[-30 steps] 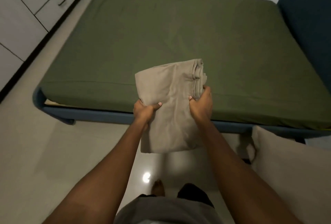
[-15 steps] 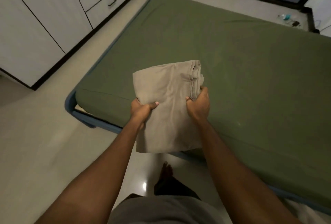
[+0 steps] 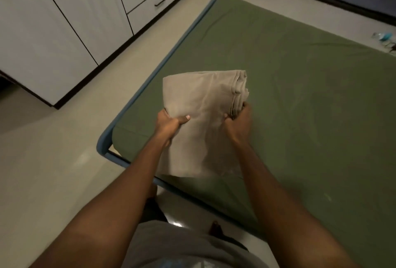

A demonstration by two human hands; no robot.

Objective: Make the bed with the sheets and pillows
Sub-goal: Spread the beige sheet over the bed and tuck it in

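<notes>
A folded beige sheet [image 3: 203, 117] hangs in front of me above the near left corner of the bed. My left hand [image 3: 170, 126] grips its left edge with the thumb on top. My right hand [image 3: 239, 124] is closed on the stacked folds along its right edge. The mattress, covered by a green fitted sheet [image 3: 300, 96], fills the right and middle of the view on a blue bed frame [image 3: 102, 145]. No pillow is in view.
White wardrobe doors and drawers [image 3: 85, 21] run along the left, with a strip of beige floor [image 3: 53, 160] between them and the bed. A small bottle [image 3: 383, 36] lies on the floor past the far side of the bed. My feet are at the bed's near edge.
The view has swung left and closer: the bed corner and wardrobe now fill the left side, and the pale cushion at lower right is gone. Both hands keep their grip on the folded sheet.
</notes>
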